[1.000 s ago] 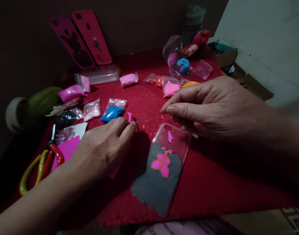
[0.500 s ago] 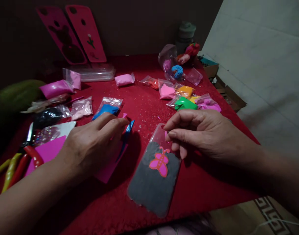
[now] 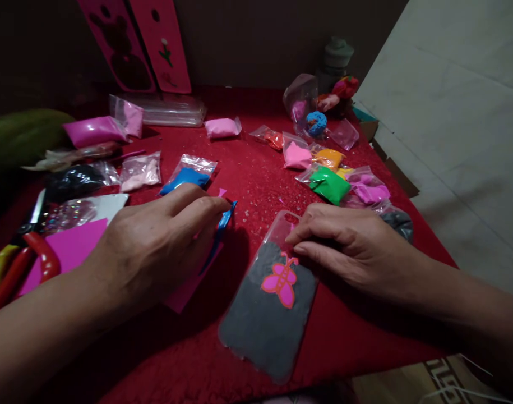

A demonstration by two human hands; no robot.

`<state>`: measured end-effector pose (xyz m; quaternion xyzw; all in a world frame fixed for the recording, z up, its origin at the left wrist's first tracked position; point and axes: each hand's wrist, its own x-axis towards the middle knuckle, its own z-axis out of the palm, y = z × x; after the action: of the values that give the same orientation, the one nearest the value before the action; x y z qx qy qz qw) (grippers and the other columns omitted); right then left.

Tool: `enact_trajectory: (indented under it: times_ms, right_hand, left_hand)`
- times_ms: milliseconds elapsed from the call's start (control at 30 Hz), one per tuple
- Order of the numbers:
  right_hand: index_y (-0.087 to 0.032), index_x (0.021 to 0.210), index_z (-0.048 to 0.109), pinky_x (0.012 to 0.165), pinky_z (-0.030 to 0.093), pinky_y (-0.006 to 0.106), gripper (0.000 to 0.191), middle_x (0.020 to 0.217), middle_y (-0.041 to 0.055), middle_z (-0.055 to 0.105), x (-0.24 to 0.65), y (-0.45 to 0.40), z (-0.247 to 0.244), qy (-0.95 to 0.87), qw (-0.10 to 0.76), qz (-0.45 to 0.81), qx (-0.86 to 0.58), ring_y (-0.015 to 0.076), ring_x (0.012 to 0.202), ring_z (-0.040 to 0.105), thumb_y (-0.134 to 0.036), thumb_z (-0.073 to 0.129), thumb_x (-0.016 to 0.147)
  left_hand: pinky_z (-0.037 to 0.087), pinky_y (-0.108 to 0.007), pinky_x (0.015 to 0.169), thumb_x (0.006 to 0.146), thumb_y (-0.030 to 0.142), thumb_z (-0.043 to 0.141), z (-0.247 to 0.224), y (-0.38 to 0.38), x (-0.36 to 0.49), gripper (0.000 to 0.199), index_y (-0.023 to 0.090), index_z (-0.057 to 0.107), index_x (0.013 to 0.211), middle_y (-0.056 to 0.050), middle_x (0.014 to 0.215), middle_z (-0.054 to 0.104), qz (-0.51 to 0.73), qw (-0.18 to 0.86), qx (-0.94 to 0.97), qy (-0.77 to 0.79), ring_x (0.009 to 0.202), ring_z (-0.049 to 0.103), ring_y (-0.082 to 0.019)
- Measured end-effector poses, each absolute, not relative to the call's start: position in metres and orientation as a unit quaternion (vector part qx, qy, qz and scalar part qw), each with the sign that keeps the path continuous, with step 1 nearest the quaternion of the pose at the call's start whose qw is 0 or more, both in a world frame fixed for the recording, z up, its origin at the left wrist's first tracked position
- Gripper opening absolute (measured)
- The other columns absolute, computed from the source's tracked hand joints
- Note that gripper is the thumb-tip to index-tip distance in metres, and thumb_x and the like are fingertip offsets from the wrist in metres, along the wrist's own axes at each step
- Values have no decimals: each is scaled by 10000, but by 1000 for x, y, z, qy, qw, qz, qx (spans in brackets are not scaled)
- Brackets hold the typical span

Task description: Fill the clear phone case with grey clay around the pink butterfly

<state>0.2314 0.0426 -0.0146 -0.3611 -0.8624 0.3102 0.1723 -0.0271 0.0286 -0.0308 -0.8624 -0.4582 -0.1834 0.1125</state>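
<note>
My left hand (image 3: 167, 241) is closed around a slim blue pointed tool (image 3: 221, 227), its tip showing past the fingers. Under that hand lies a pink sheet (image 3: 184, 294). My right hand (image 3: 344, 241) is closed in a pinch over the upper right of a phone case (image 3: 267, 322). A small pink piece (image 3: 292, 226) shows at its fingertips. The case lies flat, clear at the top and covered in dark grey below. On the grey is a pink butterfly (image 3: 281, 280) with an orange outline.
Bags of coloured clay lie behind my hands, among them blue (image 3: 184, 178), green (image 3: 329, 185) and light pink (image 3: 297, 154). Red-handled pliers (image 3: 44, 252) lie at left. Two decorated pink cases (image 3: 166, 50) stand at the back. Small scraps dot the red tablecloth (image 3: 256, 191).
The view has shifted slightly. My right hand has moved a little lower against the case, its lower fingers now tucked out of sight. My left hand still holds the blue tool.
</note>
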Motion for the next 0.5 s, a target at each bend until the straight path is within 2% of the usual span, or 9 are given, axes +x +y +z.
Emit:
enact_trajectory:
  times_ms: [100,267,367,500]
  right_hand:
    - [-184,949,685,729,470,215,169,901,17,677,232,41,-19,-872,169,292,-356,107,818,623,-78,561,906]
    - [-129,940,719,666,445,203,152,841,37,637,232,39,-29,-896,191,242,-320,103,766,596,-102,572,916]
    - [-106,940,736,621,428,203,167,810,45,619,232,38,-32,-904,202,219,-309,104,725,575,-91,572,911]
    - [-86,973,737,642,442,197,183,823,57,626,232,38,-31,-910,207,202,-297,105,737,578,-80,567,906]
  left_hand:
    - [489,-249,502,982,150,419,-29,28,-28,249,126,657,1052,-71,883,704,-134,156,-882,-425,711,672,-167]
    - [398,-255,390,1006,185,300,-29,30,-27,372,133,665,961,-65,762,679,-166,209,-882,-390,540,617,-159]
    - [396,-279,376,997,185,291,-33,32,-27,377,145,663,952,-70,762,677,-173,204,-883,-385,527,616,-178]
    - [405,-292,405,995,207,310,-35,32,-27,356,180,659,926,-54,771,676,-173,192,-876,-406,556,625,-186]
